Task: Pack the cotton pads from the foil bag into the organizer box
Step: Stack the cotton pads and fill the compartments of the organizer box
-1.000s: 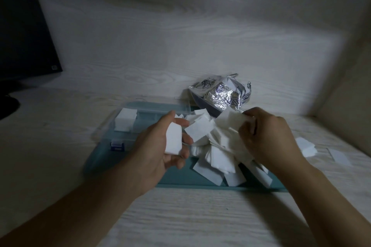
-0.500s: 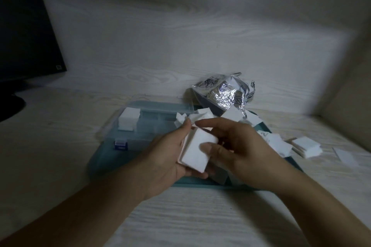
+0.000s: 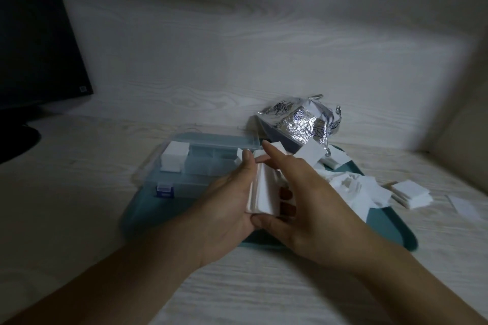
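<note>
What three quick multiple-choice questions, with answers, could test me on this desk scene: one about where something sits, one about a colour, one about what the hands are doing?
1. Where is the foil bag?
A. Behind the tray, by the wall
B. Inside the organizer box
C. On the monitor stand

2. What colour is the tray?
A. Red
B. Teal
C. Yellow

3. What are the hands doing?
A. Resting flat on the desk
B. Holding a stack of cotton pads between them
C. Closing the box lid

Answers:
1 A: the crumpled silver bag lies at the tray's far edge, near the back wall.
2 B: its bare rim shows blue-green.
3 B: the left hand and right hand hold the white stack of cotton pads over the tray.
</note>
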